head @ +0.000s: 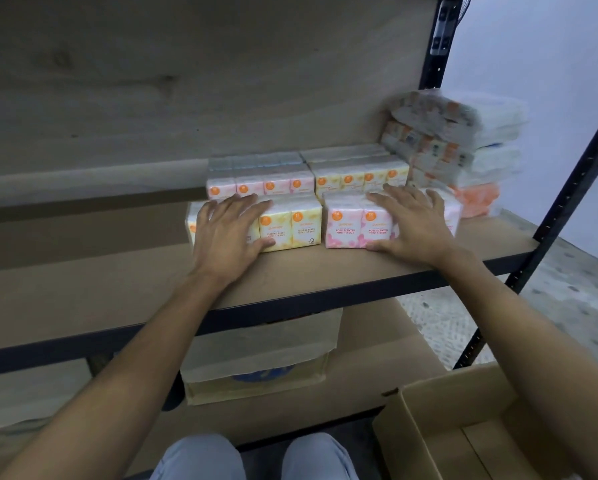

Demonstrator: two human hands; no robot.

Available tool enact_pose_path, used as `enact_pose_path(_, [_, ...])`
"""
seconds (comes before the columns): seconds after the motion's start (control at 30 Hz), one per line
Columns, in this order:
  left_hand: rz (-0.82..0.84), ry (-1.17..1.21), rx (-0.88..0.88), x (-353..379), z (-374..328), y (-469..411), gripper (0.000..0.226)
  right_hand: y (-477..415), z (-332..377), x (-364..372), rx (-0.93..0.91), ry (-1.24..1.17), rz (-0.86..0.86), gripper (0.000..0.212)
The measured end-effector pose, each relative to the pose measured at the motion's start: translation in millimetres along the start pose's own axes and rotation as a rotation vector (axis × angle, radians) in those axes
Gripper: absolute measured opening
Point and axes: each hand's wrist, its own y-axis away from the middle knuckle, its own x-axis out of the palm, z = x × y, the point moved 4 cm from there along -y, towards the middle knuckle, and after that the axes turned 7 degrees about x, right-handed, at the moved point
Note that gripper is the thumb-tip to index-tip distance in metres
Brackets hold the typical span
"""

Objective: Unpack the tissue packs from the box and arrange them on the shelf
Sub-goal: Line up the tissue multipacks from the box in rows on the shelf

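Box (463,400) stands open, bottom right. Near the shelf (83,289) front edge, left hand (226,230) rests flat, fingers straight, on the yellow pack (290,226); right hand (413,223) likewise on the pink pack (346,226).

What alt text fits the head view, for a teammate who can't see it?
On a wooden shelf, the left hand rests flat on a yellow tissue pack and the right hand on a pink tissue pack, both in the front row. Behind stand more packs, with a wrapped stack at the right; an open cardboard box sits lower right.
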Motion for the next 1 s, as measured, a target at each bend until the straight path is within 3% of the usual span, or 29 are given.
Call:
enact_pose_path(0.3, [-0.055, 0.022, -0.005, 11.8, 3.9, -15.1, 0.063, -30.8, -16.6, 14.5, -0.118, -0.049, -0.004, 0.089])
enact_pose_path(1.0, [-0.050, 0.025, -0.045, 34.7, 6.4, -43.1, 0.061, -77.7, -37.2, 37.3, -0.147, -0.102, -0.038, 0.087])
